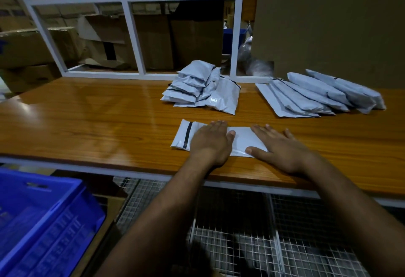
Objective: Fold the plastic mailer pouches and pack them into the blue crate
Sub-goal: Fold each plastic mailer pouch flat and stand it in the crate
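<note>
Both hands, left hand (211,139) and right hand (281,145), press flat with straight fingers on a grey mailer pouch (240,136) near the desk's (87,119) front edge. Slick plastic could slide or spring open if pressure eases. Glossy wooden desk; blue crate (41,222) sits below its front-left corner.

one crate (39,222), two hands (211,143) — perhaps fifteen pouches (197,88)
</note>
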`<control>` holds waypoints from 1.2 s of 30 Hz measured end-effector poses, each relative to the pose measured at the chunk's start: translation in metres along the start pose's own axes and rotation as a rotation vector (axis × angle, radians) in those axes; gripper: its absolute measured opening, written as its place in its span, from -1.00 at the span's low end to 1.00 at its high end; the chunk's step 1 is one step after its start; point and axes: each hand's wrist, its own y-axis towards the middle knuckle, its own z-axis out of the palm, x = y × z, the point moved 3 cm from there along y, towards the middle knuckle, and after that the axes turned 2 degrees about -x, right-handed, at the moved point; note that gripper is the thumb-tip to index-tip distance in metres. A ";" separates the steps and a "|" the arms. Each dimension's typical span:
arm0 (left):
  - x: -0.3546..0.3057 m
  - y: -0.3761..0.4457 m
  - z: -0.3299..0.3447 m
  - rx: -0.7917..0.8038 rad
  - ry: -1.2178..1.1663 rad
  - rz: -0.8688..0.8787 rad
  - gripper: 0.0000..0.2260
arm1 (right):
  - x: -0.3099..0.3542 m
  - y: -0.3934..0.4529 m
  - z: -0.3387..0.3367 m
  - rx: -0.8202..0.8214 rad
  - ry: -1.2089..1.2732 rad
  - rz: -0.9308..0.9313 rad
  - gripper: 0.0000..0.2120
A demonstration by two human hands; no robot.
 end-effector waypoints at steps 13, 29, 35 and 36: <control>0.025 0.003 0.002 -0.019 0.030 -0.110 -0.26 | 0.001 0.002 0.002 0.006 -0.015 0.015 -0.15; 0.046 -0.019 -0.037 -0.178 -1.018 -0.202 -0.59 | 0.051 0.016 -0.035 -0.050 0.102 0.030 -0.33; 0.105 -0.028 -0.046 -0.238 -0.741 -0.270 -0.65 | 0.091 0.038 -0.013 -0.169 0.430 0.061 -0.42; 0.111 -0.028 -0.043 -0.143 -0.535 -0.232 -0.64 | 0.093 0.039 -0.011 -0.167 0.411 0.075 -0.44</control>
